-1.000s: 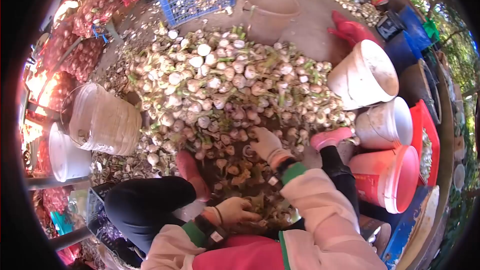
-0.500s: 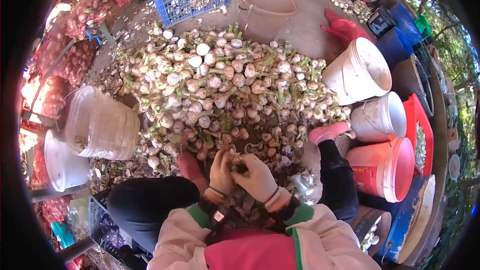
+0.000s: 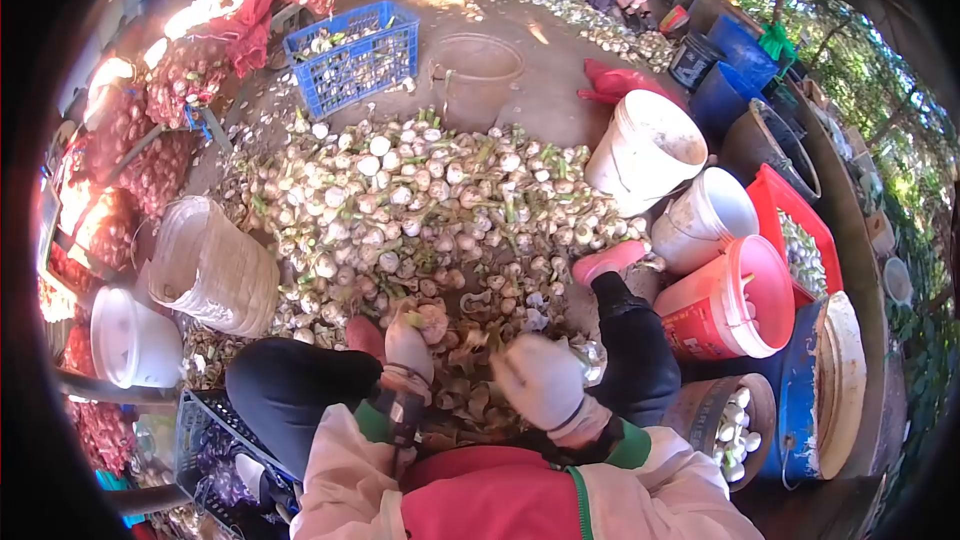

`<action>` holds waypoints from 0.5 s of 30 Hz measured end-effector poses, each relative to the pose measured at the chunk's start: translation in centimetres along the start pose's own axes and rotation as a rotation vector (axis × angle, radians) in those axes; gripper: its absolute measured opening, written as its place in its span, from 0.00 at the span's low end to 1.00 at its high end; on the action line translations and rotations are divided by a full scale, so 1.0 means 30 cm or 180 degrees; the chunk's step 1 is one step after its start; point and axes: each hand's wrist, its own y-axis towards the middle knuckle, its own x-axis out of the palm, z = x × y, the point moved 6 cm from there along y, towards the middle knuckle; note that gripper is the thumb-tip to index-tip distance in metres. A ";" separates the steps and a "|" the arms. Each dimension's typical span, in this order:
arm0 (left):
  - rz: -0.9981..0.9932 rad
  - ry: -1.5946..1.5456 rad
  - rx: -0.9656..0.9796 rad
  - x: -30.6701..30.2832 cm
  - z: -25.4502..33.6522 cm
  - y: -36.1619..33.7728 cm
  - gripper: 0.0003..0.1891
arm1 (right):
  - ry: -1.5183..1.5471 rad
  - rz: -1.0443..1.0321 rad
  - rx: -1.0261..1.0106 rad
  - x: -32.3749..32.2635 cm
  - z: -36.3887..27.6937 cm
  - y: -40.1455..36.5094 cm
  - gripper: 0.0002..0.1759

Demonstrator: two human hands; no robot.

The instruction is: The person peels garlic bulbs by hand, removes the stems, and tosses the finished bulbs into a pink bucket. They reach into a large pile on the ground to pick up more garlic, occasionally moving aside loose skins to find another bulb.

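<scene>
Buckets (image 3: 622, 162) flank the garlic heap (image 3: 430, 200), open above.

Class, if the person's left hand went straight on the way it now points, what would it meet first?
Setting aside the garlic bulb it seems to hold, the left hand would probably meet the near side of the garlic heap first, though depth is unclear.
</scene>
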 end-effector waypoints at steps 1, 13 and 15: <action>-0.0032 0.0007 -0.0014 -0.017 -0.037 0.004 0.13 | 0.0507 0.0267 0.0008 -0.017 0.038 0.007 0.15; -0.1339 0.0517 -0.0573 0.290 -0.038 -0.185 0.06 | -0.0405 0.0671 -0.0988 0.010 0.084 -0.012 0.31; -0.1220 0.0412 -0.0618 0.275 -0.030 -0.165 0.05 | -0.0385 0.0607 -0.1047 -0.030 0.031 -0.006 0.27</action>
